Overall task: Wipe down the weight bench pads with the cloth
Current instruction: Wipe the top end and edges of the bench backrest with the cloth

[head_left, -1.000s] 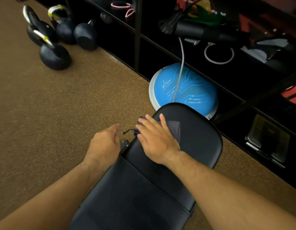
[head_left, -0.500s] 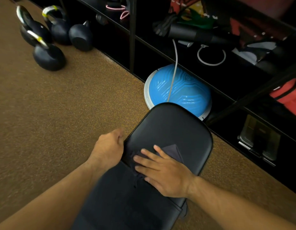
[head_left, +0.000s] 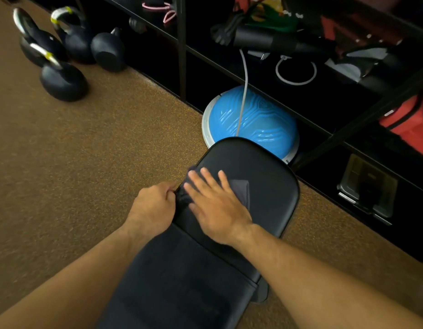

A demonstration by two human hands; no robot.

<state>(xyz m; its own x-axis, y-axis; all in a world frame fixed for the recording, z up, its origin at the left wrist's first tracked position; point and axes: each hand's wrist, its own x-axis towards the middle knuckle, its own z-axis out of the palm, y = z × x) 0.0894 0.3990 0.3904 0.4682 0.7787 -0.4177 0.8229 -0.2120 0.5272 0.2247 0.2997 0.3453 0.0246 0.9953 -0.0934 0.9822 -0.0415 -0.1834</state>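
The black weight bench runs from the bottom of the view up to its rounded seat pad [head_left: 265, 176], with the longer back pad [head_left: 182, 281] nearer to me. A dark grey cloth [head_left: 240, 189] lies on the seat pad's left half. My right hand [head_left: 215, 205] presses flat on the cloth with straight, spread fingers. My left hand [head_left: 153, 207] curls round the left edge of the seat pad, thumb on top, right beside the cloth's bunched end.
Brown rubber floor [head_left: 87, 150] spreads to the left. Several black kettlebells [head_left: 63, 79] stand at the top left. A blue balance dome [head_left: 253, 122] lies just beyond the seat pad, under a black storage rack [head_left: 300, 74] full of gear, with a red bag [head_left: 410, 124] at right.
My right hand slid the cloth back up and left along the seat pad after wiping toward me. My left hand stays on the pad's left edge.
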